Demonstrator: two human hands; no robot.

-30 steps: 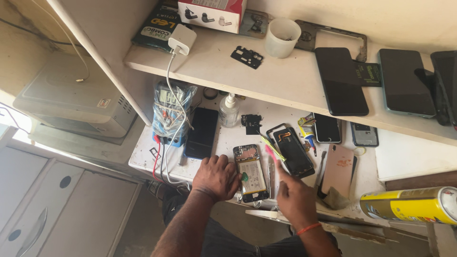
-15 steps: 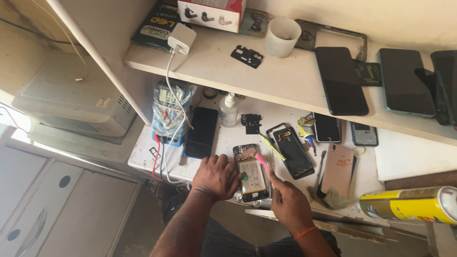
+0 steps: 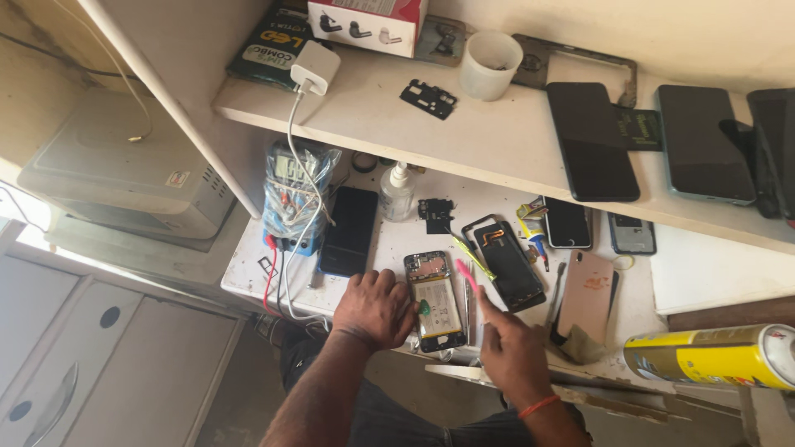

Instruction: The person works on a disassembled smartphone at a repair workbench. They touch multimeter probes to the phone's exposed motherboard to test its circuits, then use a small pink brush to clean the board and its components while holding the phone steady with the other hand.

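An opened phone with its back off, battery and board showing, lies at the bench's near edge. My left hand rests palm down beside its left side, fingers touching its edge. My right hand hovers just right of the phone and pinches a thin pink tool, whose tip points over the phone's upper right corner. Yellow tweezers lie between the opened phone and a black phone frame with an orange flex.
A black phone, a bagged multimeter with leads and a small bottle sit at the back left. A rose-gold phone and a yellow spray can lie right. The shelf above holds phones, a white cup and a charger.
My right hand has drawn back from the black phone frame and shifted left, bringing the pink tool over to the opened phone. My left hand has stayed in place.
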